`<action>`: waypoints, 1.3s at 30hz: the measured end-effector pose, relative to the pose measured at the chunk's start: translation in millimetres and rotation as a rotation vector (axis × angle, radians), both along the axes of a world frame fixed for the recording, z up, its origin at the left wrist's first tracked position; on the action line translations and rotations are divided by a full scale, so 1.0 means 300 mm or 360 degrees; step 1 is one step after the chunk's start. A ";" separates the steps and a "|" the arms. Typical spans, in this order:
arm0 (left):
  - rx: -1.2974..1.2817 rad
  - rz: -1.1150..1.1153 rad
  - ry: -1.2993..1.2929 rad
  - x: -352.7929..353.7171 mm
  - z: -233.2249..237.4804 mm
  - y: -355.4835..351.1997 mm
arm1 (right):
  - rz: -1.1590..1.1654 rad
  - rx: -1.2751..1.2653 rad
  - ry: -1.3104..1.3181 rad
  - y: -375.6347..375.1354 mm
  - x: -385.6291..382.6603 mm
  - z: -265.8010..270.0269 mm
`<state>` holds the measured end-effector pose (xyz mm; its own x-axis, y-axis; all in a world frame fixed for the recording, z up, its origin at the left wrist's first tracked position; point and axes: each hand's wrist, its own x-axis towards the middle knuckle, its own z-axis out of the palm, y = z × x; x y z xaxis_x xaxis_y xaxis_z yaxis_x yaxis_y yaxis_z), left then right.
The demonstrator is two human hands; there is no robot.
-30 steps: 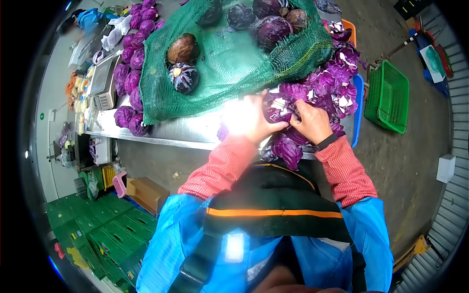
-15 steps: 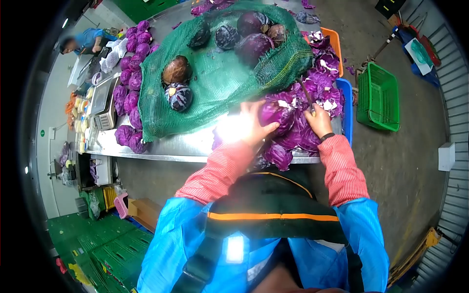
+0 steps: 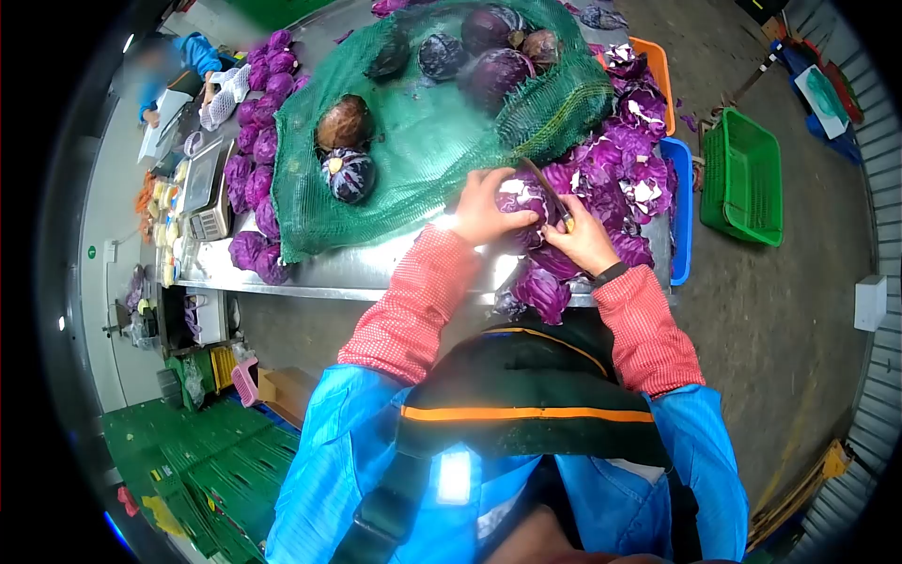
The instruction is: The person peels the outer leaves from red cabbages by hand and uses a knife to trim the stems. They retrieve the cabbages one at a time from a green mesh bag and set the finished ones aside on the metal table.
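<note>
A red cabbage point(image 3: 523, 195) is gripped by my left hand point(image 3: 489, 209), with the fingers over its far left side and the thumb on its near side. My right hand point(image 3: 584, 240) is closed around the handle of a knife point(image 3: 547, 186), whose blade lies against the right side of the cabbage. Loose purple cabbage leaves point(image 3: 615, 179) are heaped to the right and below it. Left of my hands a green mesh sack point(image 3: 413, 160) spreads over the metal table point(image 3: 348, 279), with several untrimmed cabbages point(image 3: 346, 176) on it.
Rows of purple cabbages point(image 3: 258, 146) line the table's left side beside a weighing scale point(image 3: 209, 193). Blue point(image 3: 683, 211) and orange point(image 3: 655, 70) crates stand at the right edge. A green basket point(image 3: 742, 179) rests on the floor. Another person point(image 3: 193, 56) is at the far left.
My right hand has moved left with the knife, bringing the blade from over the leaves to the cabbage. The cabbage has turned in my left hand, showing a paler side.
</note>
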<state>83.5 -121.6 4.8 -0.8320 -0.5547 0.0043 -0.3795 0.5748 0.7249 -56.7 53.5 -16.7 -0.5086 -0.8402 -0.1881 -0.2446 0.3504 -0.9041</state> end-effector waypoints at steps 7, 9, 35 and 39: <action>0.0100 0.0163 0.0098 0.006 -0.009 -0.004 | 0.0026 0.0104 0.0277 -0.019 0.047 0.105; 0.0132 0.0172 0.0062 0.008 -0.006 -0.014 | 0.0009 0.0006 0.0238 -0.023 0.043 0.082; 0.0285 -0.0173 0.0293 0.077 -0.027 0.015 | -0.0935 -0.0196 0.0397 -0.096 -0.143 0.010; 0.0266 -0.0168 0.0312 0.083 -0.043 0.015 | -0.1273 -0.0267 -0.0402 -0.056 -0.157 0.125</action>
<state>108.4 -117.2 -8.0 -0.8775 -0.4718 0.0868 -0.1670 0.4701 0.8667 -103.8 36.7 21.0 -0.9202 -0.2729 -0.2807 0.2350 0.1884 -0.9536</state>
